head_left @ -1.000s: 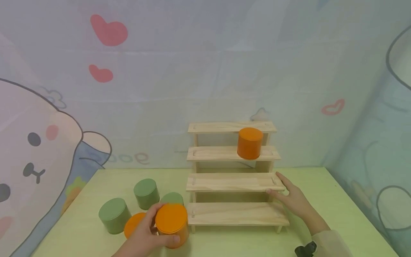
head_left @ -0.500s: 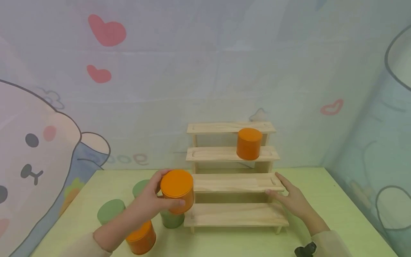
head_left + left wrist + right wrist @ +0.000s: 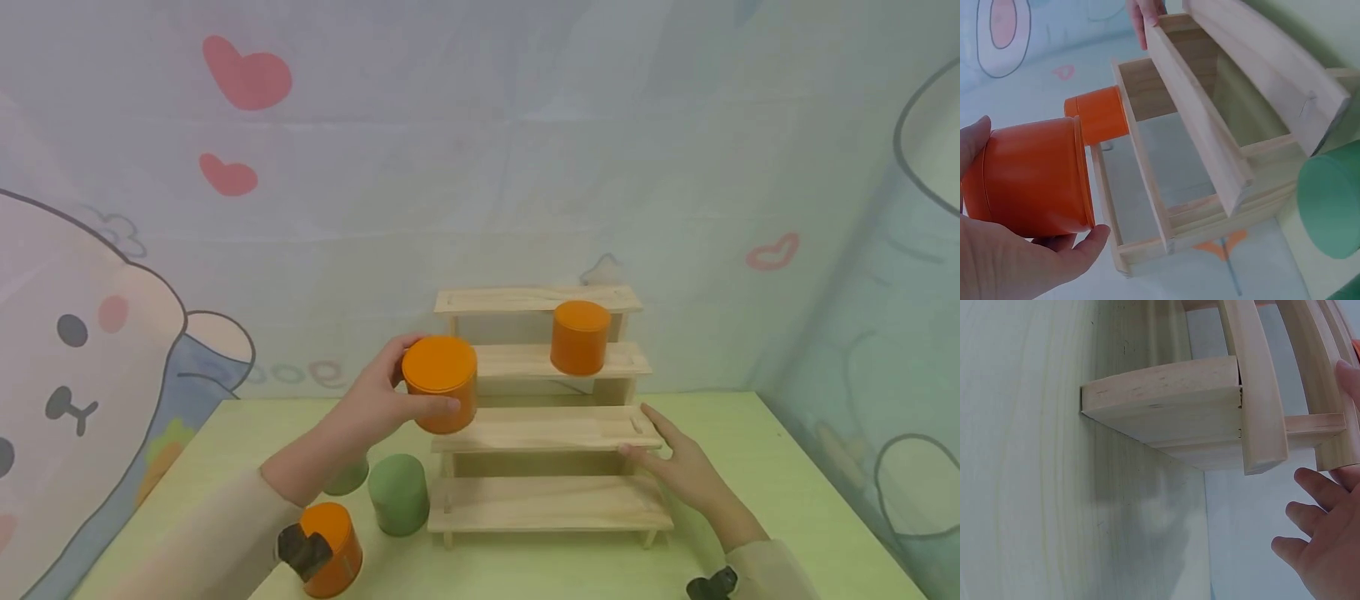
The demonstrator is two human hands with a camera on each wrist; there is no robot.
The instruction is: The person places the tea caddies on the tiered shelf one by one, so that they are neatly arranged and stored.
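I had the left hand [image 3: 372, 406] curled round the held orange canister [image 3: 444, 381], thumb across its front, raised above the table [image 3: 540, 575]. The wooden rack [image 3: 551, 503] stood between the two hands. At its far end from the left hand, the right hand [image 3: 680, 468] held the third board from the top, thumb at the front edge and a finger at the back, its other fingers loose.

I judged the work to be at an early stage. Only the shelved orange canister [image 3: 580, 340] stood on the rack, on the second board from the top, beyond the right hand and to its left. Below the left hand, the near green canister [image 3: 399, 495] and the spare orange canister [image 3: 339, 550] were on the table, off the rack, as was the rear green canister [image 3: 348, 477], mostly hidden by the left forearm [image 3: 303, 462].

On the head feed the held canister overlapped the rack's left end, so I couldn't judge contact there; the left wrist feed showed background between it and the boards. The right wrist feed revealed the spread of the right hand's loose fingers, but only orange slivers of any canister, too little to tell which.
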